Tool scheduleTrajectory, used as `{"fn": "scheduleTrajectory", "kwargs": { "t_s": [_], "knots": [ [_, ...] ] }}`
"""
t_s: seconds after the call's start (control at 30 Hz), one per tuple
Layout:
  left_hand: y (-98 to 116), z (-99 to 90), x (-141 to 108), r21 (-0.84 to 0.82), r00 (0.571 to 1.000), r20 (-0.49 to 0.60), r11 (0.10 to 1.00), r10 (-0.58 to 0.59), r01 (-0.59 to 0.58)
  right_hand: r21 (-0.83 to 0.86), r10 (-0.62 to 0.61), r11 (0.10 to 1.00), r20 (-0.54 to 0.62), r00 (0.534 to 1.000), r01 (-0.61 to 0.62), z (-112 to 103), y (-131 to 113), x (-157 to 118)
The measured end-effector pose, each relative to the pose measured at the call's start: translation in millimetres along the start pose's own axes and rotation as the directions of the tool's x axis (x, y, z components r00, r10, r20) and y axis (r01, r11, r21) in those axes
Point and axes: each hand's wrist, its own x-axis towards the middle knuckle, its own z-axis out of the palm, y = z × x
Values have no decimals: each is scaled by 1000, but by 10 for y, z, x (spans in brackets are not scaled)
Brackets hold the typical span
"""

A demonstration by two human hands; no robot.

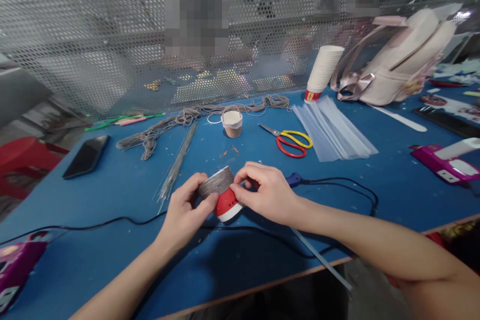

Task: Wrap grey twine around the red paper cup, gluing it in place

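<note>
My left hand (190, 205) grips a red and white paper cup (227, 205) that is tilted on its side, thumb in front and fingers behind. Grey cord (219, 183) is wound in close rows around one end of the cup. At the right edge of the winding, my right hand (264, 189) pinches the cord between thumb and forefinger; the cord's end is hidden there. Behind my right wrist lies a blue tool (294, 180) with a black cable, mostly covered. A long translucent stick (322, 260) juts out below my forearm, over the table's front edge.
Scissors (288, 140), a small cup (232, 124), clear strips (335, 132) and loose grey cord (187, 116) lie beyond my hands. Thin wires (178, 162) and a phone (86, 156) are leftward. Stacked paper cups (323, 72) and a backpack (401, 65) stand before a perforated metal screen (131, 35).
</note>
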Motion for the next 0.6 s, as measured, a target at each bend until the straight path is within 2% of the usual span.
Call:
{"fn": "scheduleTrajectory", "kwargs": {
  "t_s": [0.6],
  "knots": [
    [14, -7, 2, -17, 1000, -15, 1000, 16, -16, 50, 58, 997, 17, 998, -59, 7, 12, 12]
  ]
}}
